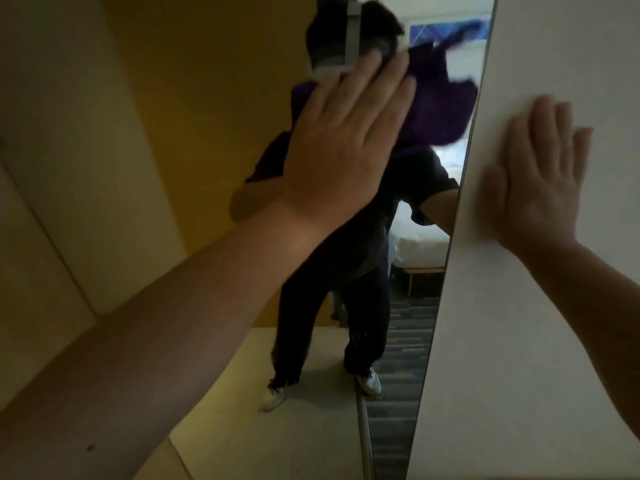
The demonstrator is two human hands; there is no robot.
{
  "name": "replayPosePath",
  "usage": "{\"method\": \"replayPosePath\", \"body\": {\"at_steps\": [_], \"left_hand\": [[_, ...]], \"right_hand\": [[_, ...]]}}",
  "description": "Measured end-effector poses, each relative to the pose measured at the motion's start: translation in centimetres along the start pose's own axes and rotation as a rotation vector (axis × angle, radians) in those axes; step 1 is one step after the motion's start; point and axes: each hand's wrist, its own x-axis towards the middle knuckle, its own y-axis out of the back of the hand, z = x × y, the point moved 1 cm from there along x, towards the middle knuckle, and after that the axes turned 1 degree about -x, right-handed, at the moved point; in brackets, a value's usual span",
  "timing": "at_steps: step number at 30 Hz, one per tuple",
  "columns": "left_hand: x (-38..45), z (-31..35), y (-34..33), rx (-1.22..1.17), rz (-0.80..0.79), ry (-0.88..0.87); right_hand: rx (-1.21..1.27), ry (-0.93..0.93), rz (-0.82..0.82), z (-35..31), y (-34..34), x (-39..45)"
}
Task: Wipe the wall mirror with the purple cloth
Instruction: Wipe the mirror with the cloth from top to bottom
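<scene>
The tall wall mirror (408, 323) fills the middle of the view, with its right edge against a white wall. The purple cloth (443, 109) is pressed flat against the upper glass, blurred, and partly hidden under my fingers. My left hand (346, 147) lies on it with fingers extended and close together, palm toward the glass. My right hand (543, 181) rests flat on the white wall just right of the mirror's edge, fingers spread and holding nothing. The glass reflects a person in dark clothes and white shoes.
A white wall panel (536, 341) borders the mirror on the right. Yellow-beige wall panels (104, 150) stand on the left. The reflection shows a bed with white bedding (422, 247) and striped dark carpet (405, 348) behind me.
</scene>
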Motion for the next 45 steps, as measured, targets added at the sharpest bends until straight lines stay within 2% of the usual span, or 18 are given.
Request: {"method": "replayPosePath", "body": {"at_steps": [5, 9, 12, 14, 16, 20, 24, 28, 32, 37, 39, 43, 45], "left_hand": [[-12.7, 6.7, -0.9, -0.114, -0.054, -0.077], [-26.7, 12.1, -0.4, -0.092, -0.36, -0.188], [-29.3, 13.1, 0.2, -0.109, -0.442, -0.136], [-27.7, 12.6, 1.1, -0.153, -0.484, -0.124], [-24.6, 11.7, 1.8, -0.223, -0.463, -0.03], [-11.5, 7.9, 1.5, -0.293, -0.111, 0.156], [2.4, 3.9, -0.2, -0.144, -0.002, 0.115], [6.1, 4.2, -1.6, -0.003, -0.018, 0.031], [1.3, 6.1, -1.8, -0.024, -0.007, -0.022], [-9.2, 10.3, -2.0, -0.106, -0.069, -0.066], [-14.7, 12.4, -2.3, -0.134, -0.136, -0.099], [-25.4, 16.6, -2.1, -0.134, -0.37, -0.21], [-27.9, 17.7, -1.9, -0.126, -0.409, -0.217]], "right_hand": [[-0.052, 0.054, 0.052, 0.5, -1.4, -0.3], [-0.048, 0.066, 0.024, 0.6, -1.3, -1.7], [-0.046, 0.067, 0.03, 0.3, -1.5, -2.6], [-0.04, 0.068, 0.04, 0.2, -1.5, -2.4], [-0.036, 0.057, 0.03, 0.2, -1.3, -2.4], [-0.04, 0.05, 0.011, 0.1, -1.1, -2.3], [-0.061, 0.059, 0.011, 0.2, -0.9, -2.3], [-0.069, 0.061, -0.003, 0.3, -0.9, -2.4], [-0.066, 0.053, 0.041, 0.4, -1.4, -2.4], [-0.052, 0.088, 0.143, 0.3, -1.8, -2.4], [-0.07, 0.088, 0.134, 0.3, -1.9, -2.5], [-0.086, 0.071, 0.122, 0.6, -1.9, -2.6], [-0.095, 0.083, 0.124, 0.6, -1.8, -2.4]]}}
